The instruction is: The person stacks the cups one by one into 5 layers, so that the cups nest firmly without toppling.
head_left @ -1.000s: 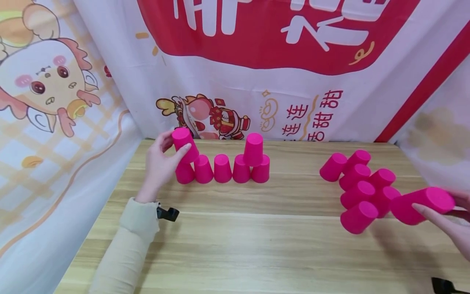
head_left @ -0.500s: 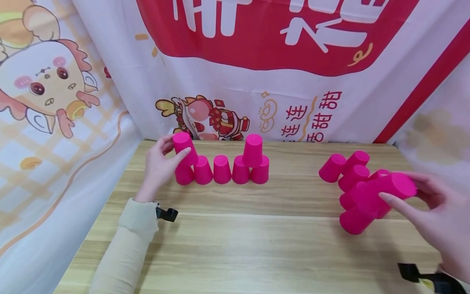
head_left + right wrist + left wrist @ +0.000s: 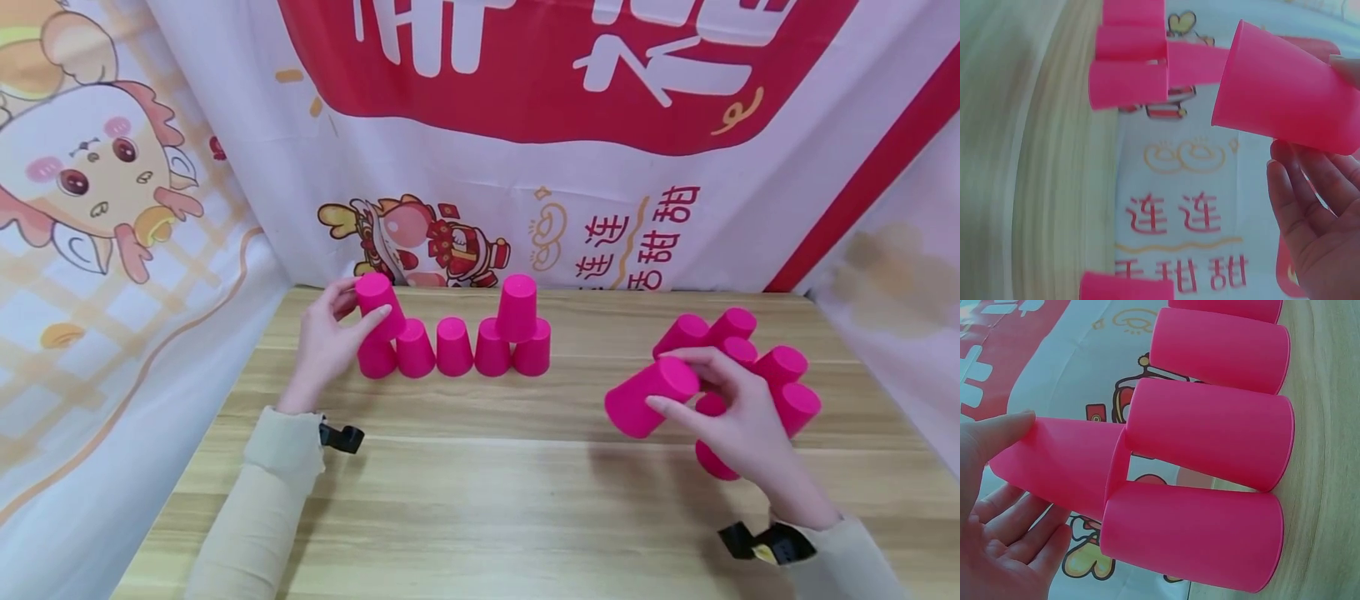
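Observation:
Several pink cups stand upside down in a row [image 3: 453, 347] near the back of the wooden table. Across the two rightmost sits another upturned cup [image 3: 517, 308]. At the row's left end my left hand [image 3: 327, 337] pinches a pink cup [image 3: 1063, 459] between thumb and fingers, its rim right at the tops of the two end cups. My right hand [image 3: 738, 421] grips a separate pink cup [image 3: 651, 398] by its sides, mouth tilted down and to the left. That cup is raised above the table, left of the loose cups, as its shadow shows.
More upturned pink cups [image 3: 782, 367] stand in a cluster at the table's right, partly hidden behind my right hand. A printed cloth [image 3: 465, 167] hangs along the back edge. Another patterned cloth [image 3: 112, 317] closes off the left side. Wooden tabletop [image 3: 480, 500] stretches in front.
My right hand has carried its cup leftward from the far right, over the cluster and past it. My left hand's cup has come down slightly onto the end of the row.

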A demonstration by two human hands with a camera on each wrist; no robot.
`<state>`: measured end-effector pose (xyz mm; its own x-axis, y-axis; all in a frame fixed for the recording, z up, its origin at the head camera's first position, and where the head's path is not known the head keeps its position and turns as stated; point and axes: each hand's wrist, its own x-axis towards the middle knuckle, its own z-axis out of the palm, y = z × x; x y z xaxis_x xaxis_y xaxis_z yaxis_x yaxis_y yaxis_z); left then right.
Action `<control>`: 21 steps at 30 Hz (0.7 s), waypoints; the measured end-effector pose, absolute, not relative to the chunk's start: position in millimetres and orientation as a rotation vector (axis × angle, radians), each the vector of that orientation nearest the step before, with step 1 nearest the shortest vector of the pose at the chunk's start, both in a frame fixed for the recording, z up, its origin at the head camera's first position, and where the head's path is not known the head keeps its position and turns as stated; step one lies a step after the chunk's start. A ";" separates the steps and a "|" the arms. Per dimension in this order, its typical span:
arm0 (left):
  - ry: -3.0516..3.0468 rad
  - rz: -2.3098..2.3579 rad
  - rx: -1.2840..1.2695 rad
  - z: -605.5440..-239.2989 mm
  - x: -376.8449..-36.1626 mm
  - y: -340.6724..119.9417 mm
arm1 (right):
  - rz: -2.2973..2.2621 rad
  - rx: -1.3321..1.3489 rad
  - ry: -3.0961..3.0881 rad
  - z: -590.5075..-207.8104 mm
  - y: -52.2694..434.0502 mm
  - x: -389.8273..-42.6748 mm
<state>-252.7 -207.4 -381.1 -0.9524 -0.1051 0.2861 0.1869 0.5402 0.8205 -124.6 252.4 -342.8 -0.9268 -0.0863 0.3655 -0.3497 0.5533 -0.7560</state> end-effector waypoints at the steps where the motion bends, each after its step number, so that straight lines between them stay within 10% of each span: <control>1: -2.481 -1.381 -0.065 -381.2 -253.0 -207.3 | 1.323 0.384 -2.503 -339.6 247.0 -124.9; 21: -2.461 -1.425 -0.098 -381.0 -254.2 -210.4 | 1.470 0.718 -2.385 -301.2 147.1 -173.9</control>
